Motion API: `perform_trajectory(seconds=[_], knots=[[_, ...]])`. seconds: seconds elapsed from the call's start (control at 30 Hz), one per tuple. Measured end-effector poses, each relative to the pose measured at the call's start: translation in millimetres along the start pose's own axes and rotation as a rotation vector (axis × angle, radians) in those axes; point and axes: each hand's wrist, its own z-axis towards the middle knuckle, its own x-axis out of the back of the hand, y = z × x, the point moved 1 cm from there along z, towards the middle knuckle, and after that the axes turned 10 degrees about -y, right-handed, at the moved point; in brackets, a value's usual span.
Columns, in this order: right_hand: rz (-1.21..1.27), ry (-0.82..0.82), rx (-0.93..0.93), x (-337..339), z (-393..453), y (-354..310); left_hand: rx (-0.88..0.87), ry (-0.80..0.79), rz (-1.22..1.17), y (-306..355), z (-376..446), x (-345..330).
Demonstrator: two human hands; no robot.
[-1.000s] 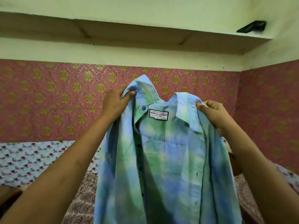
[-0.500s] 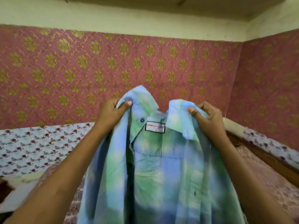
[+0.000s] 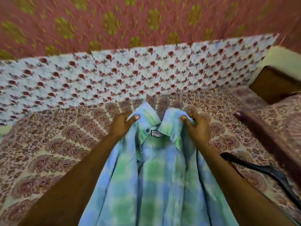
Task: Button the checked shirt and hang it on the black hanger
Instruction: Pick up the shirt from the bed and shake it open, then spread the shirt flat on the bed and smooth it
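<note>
The blue and green checked shirt (image 3: 156, 176) hangs open in front of me over the bed, collar up, its white neck label showing. My left hand (image 3: 122, 124) grips the left shoulder just beside the collar. My right hand (image 3: 197, 128) grips the right shoulder the same way. A dark button sits on the left collar band. The black hanger (image 3: 267, 172) lies on the bed to the right of my right forearm, partly hidden by it.
The bed's brown patterned sheet (image 3: 57, 152) spreads below the shirt. A white cloth with red flowers (image 3: 130, 74) covers the far side along the pink wall. A dark stick-like object (image 3: 260, 132) lies at the right, and a brown wooden piece (image 3: 273, 85) stands in the corner.
Both hands have carried the shirt downward from in front of the wall to just over the bed. My view has tipped down, so the hanger now shows.
</note>
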Motion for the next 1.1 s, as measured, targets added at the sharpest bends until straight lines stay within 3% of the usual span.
perform_trajectory(seconds=[0.13, 0.23, 0.37, 0.47, 0.73, 0.93, 1.03, 1.1], knots=[[-0.1, -0.137, -0.124, -75, 30, 79, 0.203, -0.109, 0.157, -92, 75, -61], [-0.16, -0.27, -0.153, -126, -1, 131, 0.34, -0.153, 0.312, -144, 65, -109], [-0.224, -0.319, 0.003, -170, -95, 179, 0.079, -0.124, 0.354, -177, -15, -169], [-0.306, -0.388, 0.045, -175, -165, 198, 0.053, -0.179, 0.425, -199, -85, -199], [-0.341, -0.479, -0.044, -162, -234, 184, 0.104, -0.248, 0.729, -206, -157, -200], [-0.489, -0.562, -0.183, -179, -252, 143, 0.153, -0.345, 0.579, -202, -188, -174], [-0.555, -0.628, -0.105, -194, -286, 116, 0.159, -0.294, 0.461, -211, -229, -149], [-0.507, -0.636, -0.076, -205, -313, 94, 0.167, -0.176, 0.398, -219, -257, -125]])
